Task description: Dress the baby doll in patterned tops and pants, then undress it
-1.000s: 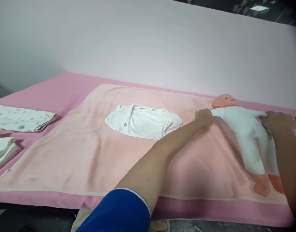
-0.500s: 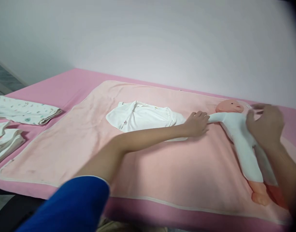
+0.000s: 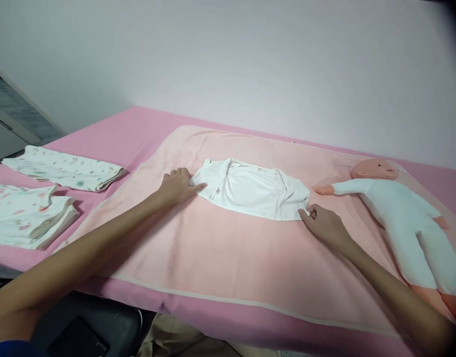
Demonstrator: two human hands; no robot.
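Note:
A small white baby shirt (image 3: pixel 253 191) lies spread on the pink blanket (image 3: pixel 209 263), its two ends pointing left and right. At its left end my left hand (image 3: pixel 178 186) grips the edge, thumb on top and fingers curled. My right hand (image 3: pixel 324 224) pinches the lower right corner between thumb and fingers. Right of the shirt a baby doll (image 3: pixel 395 213) in a white suit lies on its back, its head toward the wall and one arm reaching toward the shirt. Neither hand touches the doll.
Folded white cloths with a green print (image 3: pixel 69 168) and a pink print (image 3: pixel 23 213) lie at the left on the pink table cover (image 3: pixel 127 134). A pale wall (image 3: pixel 265 64) rises behind. Below the front edge a dark seat (image 3: pixel 101 317) shows.
My left hand has moved left from beside the doll's arm to the shirt's left end. My right hand has left the doll and now pinches the shirt's right corner. The view has shifted left.

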